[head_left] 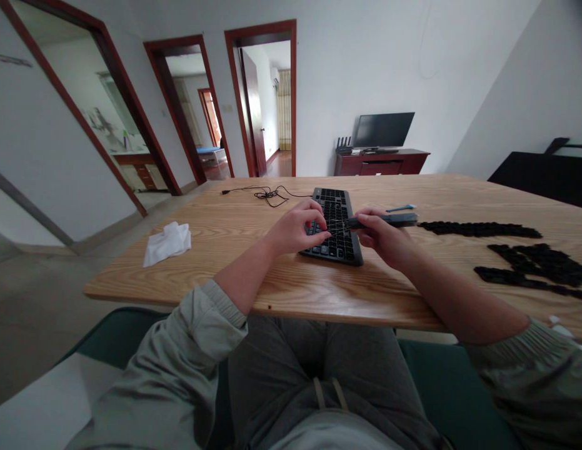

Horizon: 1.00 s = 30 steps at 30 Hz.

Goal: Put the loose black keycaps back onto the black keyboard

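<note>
A black keyboard (337, 203) lies lengthwise away from me on the wooden table, partly covered by my hands. My right hand (377, 232) grips the dark handle of what looks like a wire keycap puller (403, 219), held level over the keyboard's right side. Its thin wire prongs point left across the keys. At the wire ends, my left hand (302, 228) has thumb and forefinger curled close together, seemingly pinching the wire; the exact contact is too small to see clearly. The keyboard's black cable (269, 195) lies loosely coiled at the far left.
Black keycaps, it seems, lie in a long row (481, 229) and a cluster (544, 265) on the right. A small blue brush (401, 208) rests beyond my right hand. A crumpled white tissue (167, 242) lies left on the table (234, 250). Dark green chairs (441, 381) stand at the near edge.
</note>
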Each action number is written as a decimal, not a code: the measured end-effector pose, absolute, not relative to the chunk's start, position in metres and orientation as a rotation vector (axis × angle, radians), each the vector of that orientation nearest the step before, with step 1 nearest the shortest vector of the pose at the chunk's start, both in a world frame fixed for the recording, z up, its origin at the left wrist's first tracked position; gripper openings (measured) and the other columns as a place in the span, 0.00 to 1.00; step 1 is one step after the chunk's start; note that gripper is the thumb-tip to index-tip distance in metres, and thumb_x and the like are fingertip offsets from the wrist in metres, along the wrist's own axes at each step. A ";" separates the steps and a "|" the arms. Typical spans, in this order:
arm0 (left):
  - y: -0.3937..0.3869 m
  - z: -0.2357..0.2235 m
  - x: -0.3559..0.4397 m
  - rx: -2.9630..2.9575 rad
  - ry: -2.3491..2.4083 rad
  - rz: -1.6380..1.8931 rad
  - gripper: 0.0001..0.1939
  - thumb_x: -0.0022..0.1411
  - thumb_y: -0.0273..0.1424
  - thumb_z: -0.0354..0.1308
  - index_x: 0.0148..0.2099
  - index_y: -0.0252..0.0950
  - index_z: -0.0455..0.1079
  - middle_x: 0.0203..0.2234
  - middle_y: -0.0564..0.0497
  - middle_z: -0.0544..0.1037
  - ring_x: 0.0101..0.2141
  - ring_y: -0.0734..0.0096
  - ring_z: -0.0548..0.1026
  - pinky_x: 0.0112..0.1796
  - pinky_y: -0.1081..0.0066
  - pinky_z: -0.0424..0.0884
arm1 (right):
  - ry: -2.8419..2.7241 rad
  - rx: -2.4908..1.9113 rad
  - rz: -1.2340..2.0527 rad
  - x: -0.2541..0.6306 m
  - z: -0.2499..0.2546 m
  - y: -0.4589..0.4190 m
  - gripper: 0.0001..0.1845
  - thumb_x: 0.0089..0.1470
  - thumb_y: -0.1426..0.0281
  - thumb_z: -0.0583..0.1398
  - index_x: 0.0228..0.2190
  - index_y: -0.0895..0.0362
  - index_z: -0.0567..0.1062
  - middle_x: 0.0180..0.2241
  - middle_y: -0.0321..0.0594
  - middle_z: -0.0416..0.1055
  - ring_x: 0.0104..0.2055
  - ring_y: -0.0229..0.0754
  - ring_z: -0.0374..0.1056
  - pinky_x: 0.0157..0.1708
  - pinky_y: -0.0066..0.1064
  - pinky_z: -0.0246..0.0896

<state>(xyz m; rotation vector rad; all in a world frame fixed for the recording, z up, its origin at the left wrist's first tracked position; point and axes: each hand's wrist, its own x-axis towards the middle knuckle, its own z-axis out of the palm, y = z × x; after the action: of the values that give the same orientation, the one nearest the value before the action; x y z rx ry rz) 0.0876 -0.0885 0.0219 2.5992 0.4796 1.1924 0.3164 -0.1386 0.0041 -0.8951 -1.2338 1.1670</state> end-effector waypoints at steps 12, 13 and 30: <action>-0.083 0.020 0.086 2.586 0.509 1.243 0.11 0.56 0.37 0.65 0.33 0.34 0.72 0.39 0.47 0.70 0.34 0.74 0.69 0.35 0.71 0.68 | -1.237 -0.883 1.210 0.315 0.007 -0.141 0.13 0.49 0.62 0.65 0.27 0.56 0.69 0.22 0.31 0.61 0.20 0.30 0.49 0.19 0.27 0.40; -0.084 0.020 0.086 2.588 0.499 1.240 0.11 0.56 0.37 0.65 0.34 0.34 0.72 0.39 0.47 0.70 0.35 0.74 0.69 0.36 0.71 0.69 | -1.234 -0.883 1.209 0.315 0.007 -0.140 0.13 0.49 0.62 0.66 0.27 0.56 0.68 0.22 0.31 0.61 0.20 0.30 0.49 0.19 0.27 0.40; -0.086 0.024 0.086 2.519 0.479 1.197 0.14 0.59 0.40 0.61 0.32 0.33 0.70 0.38 0.47 0.71 0.32 0.75 0.68 0.32 0.72 0.67 | -1.256 -0.982 1.195 0.315 0.009 -0.142 0.27 0.50 0.43 0.59 0.40 0.51 0.75 0.25 0.37 0.70 0.19 0.34 0.51 0.19 0.30 0.42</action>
<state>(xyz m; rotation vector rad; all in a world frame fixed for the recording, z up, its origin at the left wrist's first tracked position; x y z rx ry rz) 0.0856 -0.0863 0.0236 2.5192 0.4786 1.1973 0.3150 -0.1424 0.0086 -0.9821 -1.2560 1.1948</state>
